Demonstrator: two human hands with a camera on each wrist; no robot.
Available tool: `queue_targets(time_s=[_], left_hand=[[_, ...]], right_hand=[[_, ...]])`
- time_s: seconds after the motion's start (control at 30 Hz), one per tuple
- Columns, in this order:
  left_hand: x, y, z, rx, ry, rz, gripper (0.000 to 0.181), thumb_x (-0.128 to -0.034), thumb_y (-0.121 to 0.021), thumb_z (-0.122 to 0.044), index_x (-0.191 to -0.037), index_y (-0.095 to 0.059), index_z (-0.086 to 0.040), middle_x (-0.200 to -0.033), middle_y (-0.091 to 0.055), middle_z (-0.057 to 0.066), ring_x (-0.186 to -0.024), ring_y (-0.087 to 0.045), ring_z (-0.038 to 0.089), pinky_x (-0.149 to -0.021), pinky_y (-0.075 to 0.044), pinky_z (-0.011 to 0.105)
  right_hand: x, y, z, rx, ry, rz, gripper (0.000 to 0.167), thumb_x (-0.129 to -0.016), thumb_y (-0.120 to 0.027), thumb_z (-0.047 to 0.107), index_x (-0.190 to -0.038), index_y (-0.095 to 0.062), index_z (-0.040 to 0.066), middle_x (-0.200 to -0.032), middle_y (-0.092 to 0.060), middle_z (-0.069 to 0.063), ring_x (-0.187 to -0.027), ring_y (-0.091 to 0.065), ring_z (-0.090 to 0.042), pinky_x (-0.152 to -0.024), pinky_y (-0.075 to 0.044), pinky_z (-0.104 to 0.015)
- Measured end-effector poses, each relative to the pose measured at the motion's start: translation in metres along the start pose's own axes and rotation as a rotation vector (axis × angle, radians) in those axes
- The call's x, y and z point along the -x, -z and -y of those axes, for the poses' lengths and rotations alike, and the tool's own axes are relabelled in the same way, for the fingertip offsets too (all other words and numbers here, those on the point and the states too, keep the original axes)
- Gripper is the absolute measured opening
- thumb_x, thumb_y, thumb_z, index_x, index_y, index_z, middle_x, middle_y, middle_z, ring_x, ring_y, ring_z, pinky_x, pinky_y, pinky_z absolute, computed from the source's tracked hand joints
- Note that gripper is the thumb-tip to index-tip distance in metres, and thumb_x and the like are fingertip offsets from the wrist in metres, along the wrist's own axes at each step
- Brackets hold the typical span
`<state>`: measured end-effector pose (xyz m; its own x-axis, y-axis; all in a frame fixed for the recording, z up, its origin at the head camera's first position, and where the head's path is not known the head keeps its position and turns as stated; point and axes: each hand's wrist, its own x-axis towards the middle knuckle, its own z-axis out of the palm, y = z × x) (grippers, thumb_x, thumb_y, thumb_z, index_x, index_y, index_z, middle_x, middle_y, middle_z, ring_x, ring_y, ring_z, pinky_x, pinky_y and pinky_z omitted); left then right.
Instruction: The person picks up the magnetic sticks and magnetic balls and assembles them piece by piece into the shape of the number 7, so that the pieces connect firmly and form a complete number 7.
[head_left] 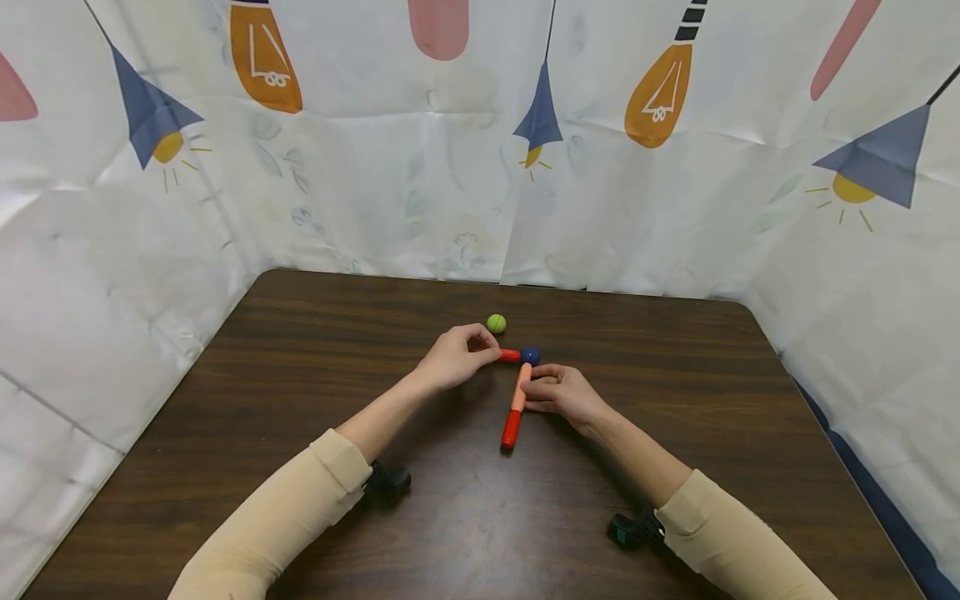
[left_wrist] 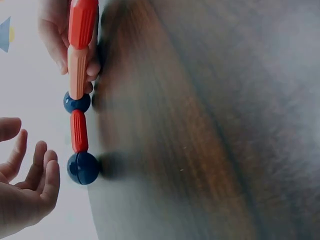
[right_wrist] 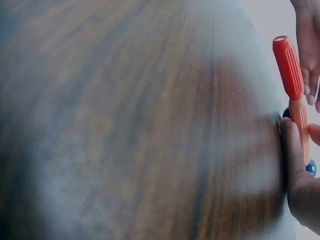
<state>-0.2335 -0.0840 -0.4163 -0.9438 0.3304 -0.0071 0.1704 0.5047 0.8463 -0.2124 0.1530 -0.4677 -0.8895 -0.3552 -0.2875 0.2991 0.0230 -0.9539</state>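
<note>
A peach toy rod [head_left: 521, 385] is pinched between the thumb and fingers of my right hand [head_left: 566, 397]. A longer red rod [head_left: 512, 430] joins it end to end, pointing towards me. At the peach rod's far end sits a blue ball [head_left: 529, 356], with a short red rod [left_wrist: 79, 131] running left from it. A second blue ball [left_wrist: 83, 168] caps that short rod in the left wrist view. My left hand [head_left: 456, 358] is beside this end, its fingers loosely curved; the left wrist view shows them apart from the ball.
A lime-green ball [head_left: 497, 323] lies on the dark wooden table [head_left: 360, 317] just beyond my left hand. White printed curtain [head_left: 450, 208] surrounds the table's back and sides. Each wrist carries a black device [head_left: 388, 481].
</note>
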Motion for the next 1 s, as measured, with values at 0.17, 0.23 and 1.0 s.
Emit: queue_targets(time_s=[0.17,0.23,1.0], left_hand=[[-0.006,0.001,0.0,0.002,-0.008,-0.045,0.01,-0.0995,-0.069,-0.021,-0.105,-0.07,-0.013,-0.1,-0.068,0.001,-0.094,-0.062,0.022,-0.084,-0.048,0.039],[-0.008,0.001,0.0,-0.001,-0.01,-0.06,0.012,-0.0992,-0.069,-0.021,-0.106,-0.069,-0.012,-0.103,-0.068,0.002,-0.096,-0.063,0.022,-0.087,-0.049,0.04],[-0.024,0.001,0.006,-0.069,-0.006,-0.109,0.033,-0.0987,-0.069,-0.023,-0.126,-0.063,-0.004,-0.132,-0.057,0.018,-0.12,-0.056,0.037,-0.1,-0.044,0.049]], right_hand=[[0.0,0.0,0.0,0.004,-0.007,-0.008,0.049,-0.101,-0.066,0.005,-0.139,-0.044,-0.015,-0.114,-0.067,-0.02,-0.095,-0.071,-0.022,-0.087,-0.057,-0.038],[0.0,0.0,0.0,0.002,-0.009,-0.009,0.049,-0.101,-0.066,0.006,-0.139,-0.044,-0.015,-0.114,-0.067,-0.019,-0.095,-0.071,-0.022,-0.087,-0.057,-0.038],[0.0,0.0,0.0,-0.001,-0.008,-0.006,0.049,-0.1,-0.066,0.006,-0.14,-0.045,-0.015,-0.114,-0.068,-0.02,-0.094,-0.071,-0.022,-0.087,-0.057,-0.038]])
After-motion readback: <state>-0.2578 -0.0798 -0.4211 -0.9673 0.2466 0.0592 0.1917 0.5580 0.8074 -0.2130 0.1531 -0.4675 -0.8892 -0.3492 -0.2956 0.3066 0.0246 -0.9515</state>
